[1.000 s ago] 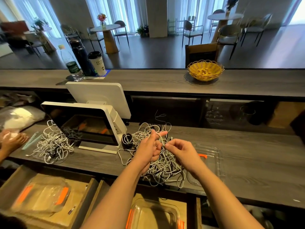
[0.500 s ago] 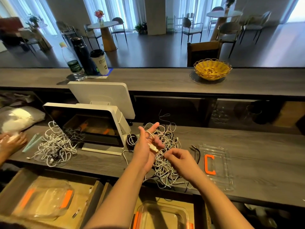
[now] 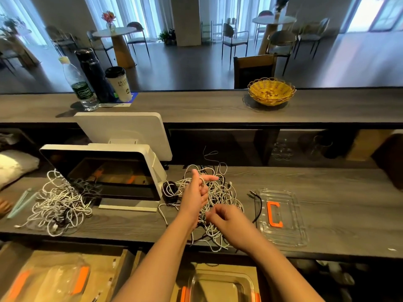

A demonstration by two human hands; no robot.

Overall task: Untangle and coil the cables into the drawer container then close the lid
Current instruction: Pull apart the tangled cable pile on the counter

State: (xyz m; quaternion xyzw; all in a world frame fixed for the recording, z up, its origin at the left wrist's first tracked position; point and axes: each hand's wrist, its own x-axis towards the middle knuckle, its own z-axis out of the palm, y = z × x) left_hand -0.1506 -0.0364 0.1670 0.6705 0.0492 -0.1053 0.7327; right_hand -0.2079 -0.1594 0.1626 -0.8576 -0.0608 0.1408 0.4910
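Tangled cables [image 3: 220, 192] heaped on worktop [image 3: 327, 192], no clear axis, left hand [image 3: 195, 196] raised, curled around white strands, right hand [image 3: 226, 217] pinching strands, lid [image 3: 292, 232] flat beside heap

2 cable tangles [image 3: 209, 199] [image 3: 58, 205] on tabletop [image 3: 338, 192] — 1 clear lid [image 3: 283, 219], 2 clear containers [image 3: 220, 286] [image 3: 52, 282] below, 2 bottles [image 3: 79, 86] [image 3: 93, 75], 1 cup [image 3: 118, 83], 1 basket [image 3: 271, 91], 2 screens [image 3: 104, 171] [image 3: 124, 131].

Grey wooden counter [image 3: 327, 192] carries tangled cables [image 3: 218, 192], lid [image 3: 290, 234], screen [image 3: 122, 171].
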